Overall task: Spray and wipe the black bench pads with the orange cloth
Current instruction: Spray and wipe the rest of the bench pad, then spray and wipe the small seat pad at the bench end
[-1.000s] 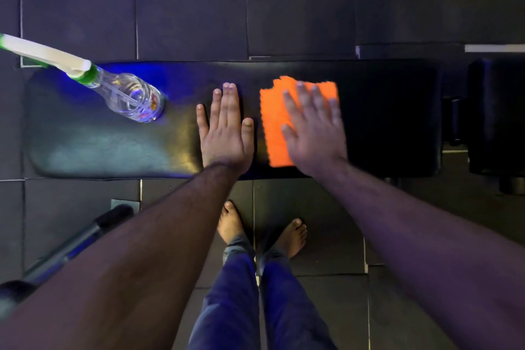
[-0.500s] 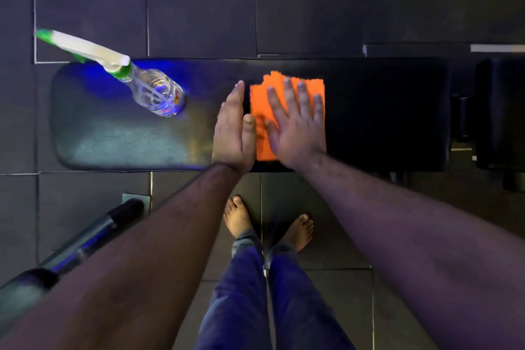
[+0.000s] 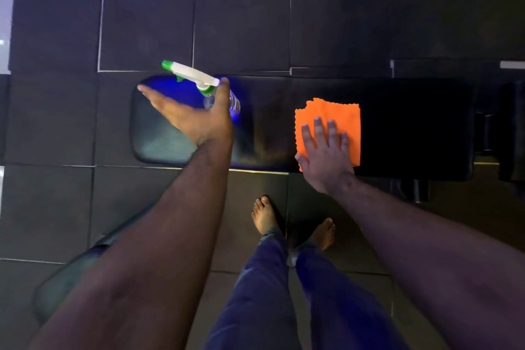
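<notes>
Shifted from beside the cloth, the left hand (image 3: 196,113) is spread open at the spray bottle (image 3: 199,85), seemingly to grasp it; on the surface (image 3: 412,128), the orange cloth (image 3: 329,113) is pinned under the flat right hand (image 3: 324,150).

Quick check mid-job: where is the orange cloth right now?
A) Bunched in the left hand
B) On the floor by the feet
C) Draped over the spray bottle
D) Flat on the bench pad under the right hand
D: the orange cloth lies flat on the black bench pad with the right hand spread on it.
</notes>
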### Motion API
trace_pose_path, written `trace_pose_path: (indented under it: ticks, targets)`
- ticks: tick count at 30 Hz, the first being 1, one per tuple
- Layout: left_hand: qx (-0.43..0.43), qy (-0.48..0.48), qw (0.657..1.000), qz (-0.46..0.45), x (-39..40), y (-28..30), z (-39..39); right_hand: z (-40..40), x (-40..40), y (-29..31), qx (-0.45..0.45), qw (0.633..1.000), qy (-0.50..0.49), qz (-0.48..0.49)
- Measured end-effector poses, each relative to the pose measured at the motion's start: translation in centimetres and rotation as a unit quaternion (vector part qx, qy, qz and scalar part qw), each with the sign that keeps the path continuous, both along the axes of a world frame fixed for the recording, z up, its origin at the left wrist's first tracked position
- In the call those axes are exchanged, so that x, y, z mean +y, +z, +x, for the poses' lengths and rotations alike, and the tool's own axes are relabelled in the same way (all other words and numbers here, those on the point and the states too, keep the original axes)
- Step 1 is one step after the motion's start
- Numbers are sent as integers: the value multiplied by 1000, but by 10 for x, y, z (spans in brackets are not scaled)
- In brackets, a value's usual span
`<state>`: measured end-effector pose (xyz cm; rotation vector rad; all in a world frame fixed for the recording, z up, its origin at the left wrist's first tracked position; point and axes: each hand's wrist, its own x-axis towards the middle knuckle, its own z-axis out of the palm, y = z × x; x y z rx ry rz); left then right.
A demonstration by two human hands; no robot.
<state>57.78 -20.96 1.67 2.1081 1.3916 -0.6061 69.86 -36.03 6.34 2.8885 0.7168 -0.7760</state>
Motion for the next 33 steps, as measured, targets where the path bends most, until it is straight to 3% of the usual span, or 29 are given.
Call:
trace_pose_path:
  ticks: [1,3,6,8,9,11,12,13,14,18,21,23,26,29,33]
  targets:
    - [27,-4,998,-51,-5,-15,-5,0,2,-3,8,1000,7,-9]
    - [-5,-4,998,-69,-2,-15,16,1,2,-9,21,1000,10,-19]
    - [12,-191,979,-65,1,-9,13,2,-6,-15,16,1000,20,3]
    - [32,-350,933,-78,-17,-7,10,4,-16,-12,8,998,17,54]
    - [30,-382,922,-55,-5,9,37,7,-24,-10,2,995,16,96]
    - [-123,-358,924,54,15,65,115,16,-46,-6,-6,982,36,186]
    - [-292,-306,906,26,8,88,153,22,-62,-6,-15,973,54,226]
    - [-395,-285,872,-51,-1,115,187,29,-82,-6,-33,965,65,252]
    - [-441,-287,844,-102,-11,142,211,35,-104,-7,-61,961,59,264]
    - [-316,-309,856,-269,-141,146,263,65,-224,-8,-168,951,-129,227]
    - [-259,-347,849,-302,-239,139,295,89,-331,-7,-189,937,-275,102]
    - [-237,-373,847,-295,-296,136,314,104,-403,-8,-183,930,-318,21]
    - [-196,-391,857,-272,-375,119,338,116,-488,-14,-134,960,-243,-38]
    - [-172,-392,872,-239,-435,105,363,116,-524,-27,-138,979,-145,-30]
    - [-142,-410,886,-162,-478,88,381,114,-521,-36,-173,973,-152,-6]
